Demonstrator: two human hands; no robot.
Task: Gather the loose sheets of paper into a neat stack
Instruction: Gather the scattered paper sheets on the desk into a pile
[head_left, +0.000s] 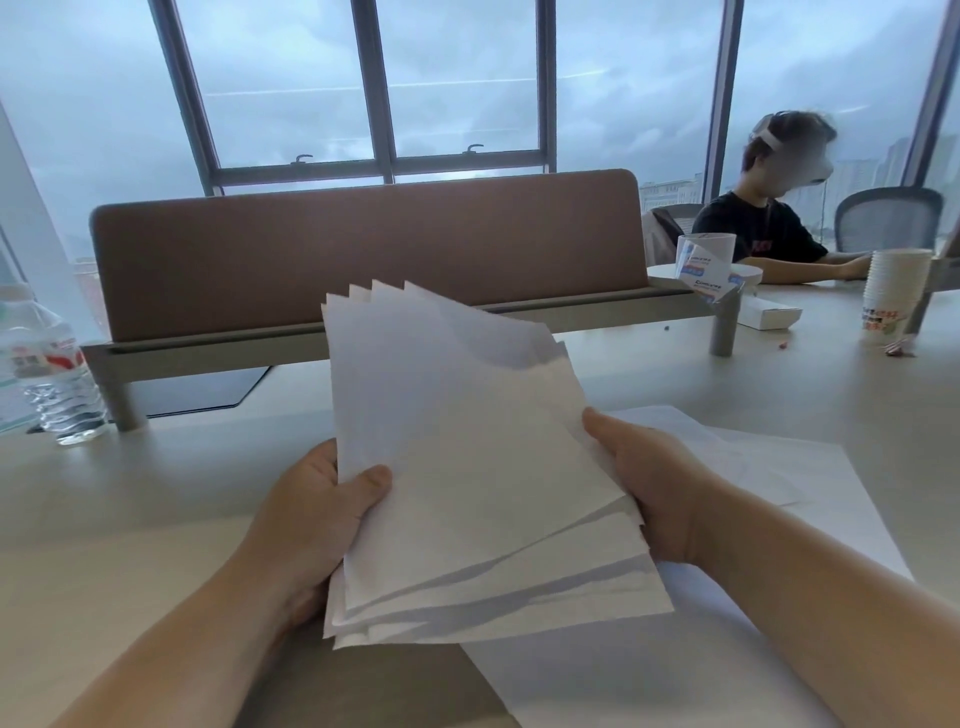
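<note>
We grip the fanned bundle of thin white paper sheets (467, 457) with left hand (317, 514) and right hand (649, 493) on opposite edges, lifted off the pale counter (130, 519) to square its splayed corners.

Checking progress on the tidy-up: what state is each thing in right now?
Held sheets: lifted off the table, fanned, edges uneven.
Left hand: gripping the sheets' left edge.
Right hand: gripping their right edge.
Sheets on table: lying flat, not gathered.
Water bottle: upright.
Paper cups: stacked upright.

Single head view, looking forward and down across desk (156, 509) toward windows (374, 83), close above.
</note>
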